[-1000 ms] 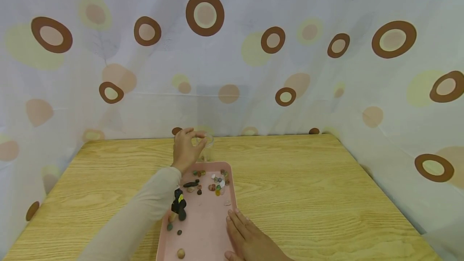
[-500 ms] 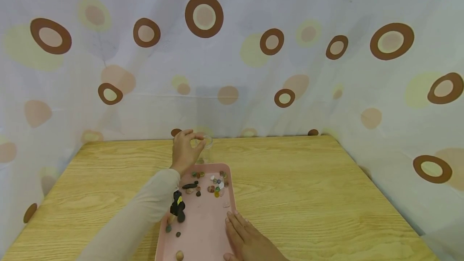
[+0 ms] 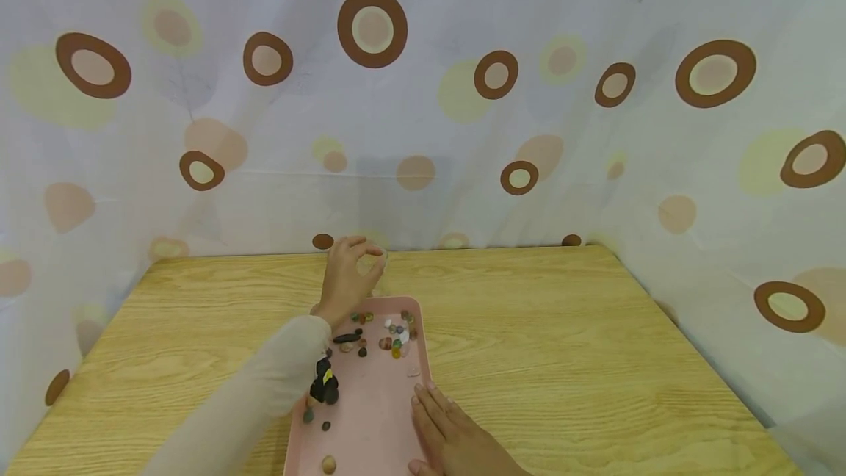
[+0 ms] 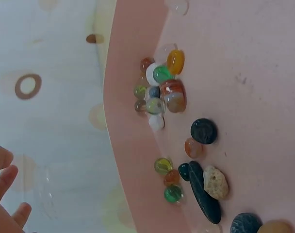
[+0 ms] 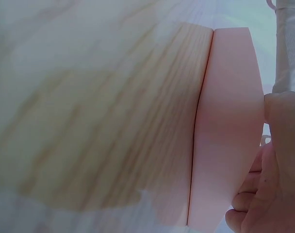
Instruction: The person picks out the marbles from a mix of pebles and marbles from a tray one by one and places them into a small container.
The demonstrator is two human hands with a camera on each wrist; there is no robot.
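My left hand (image 3: 350,278) reaches over the far end of the pink tray (image 3: 377,410), thumb and index finger curved toward each other. A small gap shows between those fingertips in the left wrist view, with nothing visible in it. Close by stands a clear container (image 4: 46,191), faint in that view and mostly hidden behind the hand in the head view. My right hand (image 3: 456,432) lies with straight fingers along the tray's right rim. Inside the tray are glass marbles (image 4: 163,74), a long black stone (image 4: 204,191) and a pitted pale stone (image 4: 216,182).
The tray stands on a wood-grain table (image 3: 562,358). A patterned curtain (image 3: 463,131) hangs behind and at both sides. Several loose stones lie along the tray's left side, including a tan one (image 3: 328,464). A black piece with a yellow patch (image 3: 324,380) shows beside the left sleeve.
My left hand has shifted slightly right, and now covers most of the clear container whose rim showed before. My right hand stays on the tray's rim.
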